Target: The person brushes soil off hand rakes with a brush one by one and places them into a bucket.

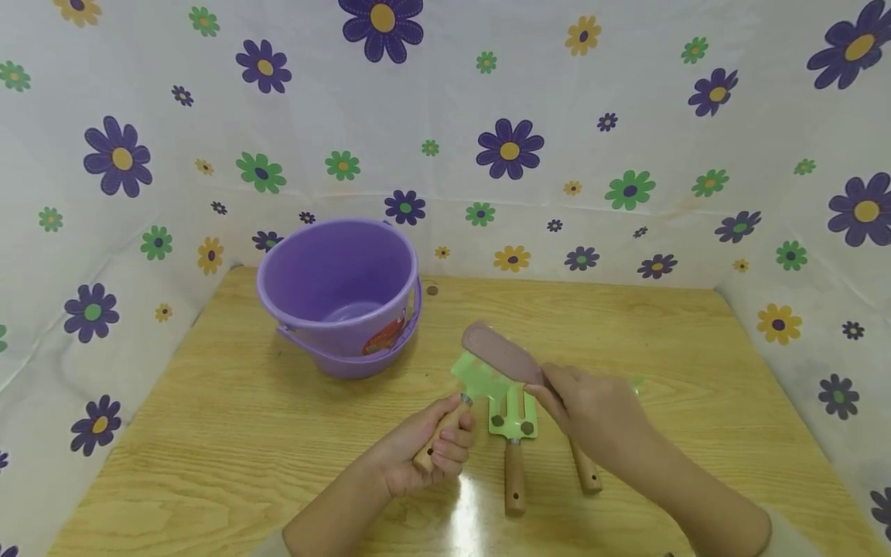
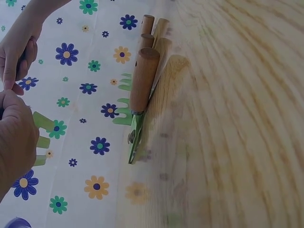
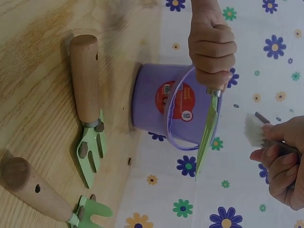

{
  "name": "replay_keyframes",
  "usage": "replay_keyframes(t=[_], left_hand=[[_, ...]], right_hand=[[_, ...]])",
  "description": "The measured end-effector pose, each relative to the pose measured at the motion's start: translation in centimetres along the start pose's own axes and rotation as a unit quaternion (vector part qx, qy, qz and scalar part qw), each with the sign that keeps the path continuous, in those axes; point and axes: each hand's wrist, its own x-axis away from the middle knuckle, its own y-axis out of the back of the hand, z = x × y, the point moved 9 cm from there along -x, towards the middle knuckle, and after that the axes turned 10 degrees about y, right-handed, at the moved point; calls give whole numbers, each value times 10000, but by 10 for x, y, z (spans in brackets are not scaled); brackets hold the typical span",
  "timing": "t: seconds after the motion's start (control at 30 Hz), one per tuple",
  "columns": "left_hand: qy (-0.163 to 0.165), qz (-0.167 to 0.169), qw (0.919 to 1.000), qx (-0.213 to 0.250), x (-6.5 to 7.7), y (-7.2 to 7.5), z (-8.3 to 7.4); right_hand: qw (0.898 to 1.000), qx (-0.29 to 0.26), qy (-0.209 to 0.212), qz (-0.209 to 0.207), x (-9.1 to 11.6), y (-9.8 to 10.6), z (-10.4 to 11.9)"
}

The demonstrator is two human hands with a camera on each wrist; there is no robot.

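My left hand (image 1: 435, 445) grips the wooden handle of a green garden hand fork (image 1: 480, 377), its tined head raised above the table. A brush (image 1: 501, 352) with a mauve-brown back is held in my right hand (image 1: 602, 410); its white bristles (image 3: 254, 130) show in the right wrist view. In the head view the brush overlaps the fork's head. Below the hands lies another green hand fork (image 1: 513, 456) with brown lumps (image 1: 527, 428) on its head. To its right, a wooden-handled tool (image 1: 587, 468) is partly hidden under my right hand.
A purple bucket (image 1: 348, 340) with its handle down stands at the back left of the wooden table (image 1: 230, 433). Near it is a small brown lump (image 1: 432, 291). Flowered cloth (image 1: 445, 100) encloses the back and sides. Three upright-looking handles (image 2: 145, 80) appear in the left wrist view.
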Motion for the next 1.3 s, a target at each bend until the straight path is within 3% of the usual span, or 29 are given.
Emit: replay_keyframes(t=[0.13,0.4,0.73,1.13,1.3], left_hand=[[25,-79,9999,-65,0,0,0],[-30,90,9999,-134,-2,-4,-1],[-106,170,9998,-73,-2,-7,-4],[-93,242,9995,-188,-2,-8,-4],[-110,232,9990,-356,-1,-8,-4]], right_hand=[[9999,88,40,117,1,-5,5],[9999,-67,124,68,2,-14,11],[9985,261,98,469,6,-28,16],[9997,29,-11,235,11,-30,9],[9990,-145,-176,381,13,-32,3]])
